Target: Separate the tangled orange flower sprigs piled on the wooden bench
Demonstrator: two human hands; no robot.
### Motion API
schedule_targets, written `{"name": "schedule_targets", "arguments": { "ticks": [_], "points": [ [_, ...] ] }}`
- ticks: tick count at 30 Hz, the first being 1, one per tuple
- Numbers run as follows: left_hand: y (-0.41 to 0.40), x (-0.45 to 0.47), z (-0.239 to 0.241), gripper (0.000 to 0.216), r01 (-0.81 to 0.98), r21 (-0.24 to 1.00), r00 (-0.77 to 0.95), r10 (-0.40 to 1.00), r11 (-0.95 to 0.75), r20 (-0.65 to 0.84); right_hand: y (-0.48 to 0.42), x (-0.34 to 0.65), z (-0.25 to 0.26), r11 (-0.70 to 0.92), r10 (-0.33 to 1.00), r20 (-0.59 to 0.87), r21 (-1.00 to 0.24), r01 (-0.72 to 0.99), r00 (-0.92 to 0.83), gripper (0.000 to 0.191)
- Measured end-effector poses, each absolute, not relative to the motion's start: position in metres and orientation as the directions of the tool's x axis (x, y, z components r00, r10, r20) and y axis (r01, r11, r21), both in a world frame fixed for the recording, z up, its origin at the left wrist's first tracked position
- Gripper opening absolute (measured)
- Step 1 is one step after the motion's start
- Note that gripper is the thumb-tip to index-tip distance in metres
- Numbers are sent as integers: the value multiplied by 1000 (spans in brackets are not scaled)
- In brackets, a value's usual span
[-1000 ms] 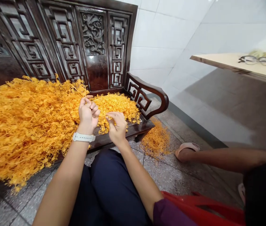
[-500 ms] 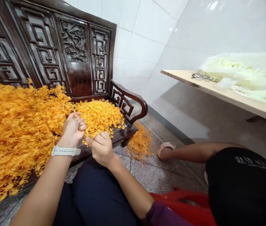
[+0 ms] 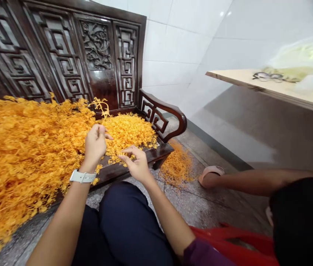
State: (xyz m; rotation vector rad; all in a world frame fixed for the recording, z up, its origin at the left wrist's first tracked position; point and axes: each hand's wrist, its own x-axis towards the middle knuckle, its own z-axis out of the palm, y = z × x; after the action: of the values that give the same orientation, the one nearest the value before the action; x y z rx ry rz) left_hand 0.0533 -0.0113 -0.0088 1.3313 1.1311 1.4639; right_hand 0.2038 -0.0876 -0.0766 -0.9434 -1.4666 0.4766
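Note:
A thin, branched orange plastic sprig (image 3: 101,105) stands up above the fingers of my left hand (image 3: 95,142), which appears closed on its lower end. My right hand (image 3: 137,162) is a little lower and to the right. Its thumb and forefinger pinch a small orange piece (image 3: 123,153), too small to make out clearly. Behind both hands, a heap of loose orange floret pieces (image 3: 131,129) covers the bench seat. To the left lies a much larger pile of orange plastic sprigs (image 3: 34,147), close beside my left hand.
The dark carved wooden bench (image 3: 101,83) has a curled armrest (image 3: 177,118) at its right end. Stripped orange stems (image 3: 177,166) lie on the floor beside it. At right are a wooden shelf (image 3: 234,75) with glasses (image 3: 268,76), another person's leg (image 3: 245,181), and a red stool (image 3: 228,240).
My hands have moved apart, the left one rising and the right one shifting right. The sprig now shows upright above my left hand. The whole view has shifted slightly.

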Motion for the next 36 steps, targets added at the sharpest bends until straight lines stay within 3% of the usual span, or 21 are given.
{"name": "schedule_targets", "arguments": {
  "ticks": [4, 7, 10, 12, 14, 17, 19, 20, 22, 24, 25, 27, 29, 31, 36],
  "points": [
    [-13, 62, -8, 19, -534, 845, -21, 998, 39, -60, -96, 186, -75, 731, 655, 748, -590, 344, -108, 12],
    [-6, 57, -10, 23, -648, 741, -5, 971, 178, -237, -107, 178, -71, 783, 547, 783, -354, 511, -296, 25],
    [10, 39, -15, 25, -664, 739, -132, 957, 108, -259, -127, 171, -67, 834, 494, 776, -295, 467, -392, 25],
    [20, 24, -18, 25, -672, 739, -212, 942, 52, -259, -144, 167, -64, 873, 472, 771, -342, 347, -428, 20],
    [27, 12, -21, 24, -678, 734, -238, 934, 37, -267, -161, 167, -59, 854, 520, 750, -463, 236, -410, 17],
    [28, 4, -25, 24, -686, 726, -237, 932, 38, -273, -179, 182, -44, 658, 729, 606, -749, 81, -318, 13],
    [26, 3, -27, 25, -693, 720, -235, 938, 24, -257, -181, 202, -32, 504, 795, 492, -861, -64, -354, 18],
    [25, 3, -27, 25, -693, 721, -231, 941, 18, -246, -176, 213, -27, 447, 770, 462, -883, -143, -440, 21],
    [24, 4, -28, 25, -680, 733, -224, 947, 16, -229, -154, 232, -19, 351, 598, 426, -901, -256, -678, 20],
    [23, 4, -29, 24, -661, 750, -223, 948, 23, -226, -112, 238, -13, 289, 450, 391, -914, -284, -803, 32],
    [22, 5, -29, 24, -652, 758, -224, 948, 27, -226, -84, 237, -11, 275, 520, 405, -913, -302, -752, 43],
    [21, 8, -29, 24, -640, 768, -221, 949, 32, -224, -23, 227, -8, 296, 809, 426, -891, -344, -405, 50],
    [18, 14, -28, 25, -623, 782, -207, 955, 40, -213, 30, 215, -10, 160, 967, 209, -944, -288, -146, 33],
    [15, 22, -26, 26, -604, 795, -184, 964, 44, -194, 58, 206, -21, 47, 998, 57, -969, -241, -36, 28],
    [9, 43, -21, 28, -589, 808, -156, 980, 8, -123, 26, 199, -76, 105, 989, 120, -981, -164, -87, 27]
  ]
}}
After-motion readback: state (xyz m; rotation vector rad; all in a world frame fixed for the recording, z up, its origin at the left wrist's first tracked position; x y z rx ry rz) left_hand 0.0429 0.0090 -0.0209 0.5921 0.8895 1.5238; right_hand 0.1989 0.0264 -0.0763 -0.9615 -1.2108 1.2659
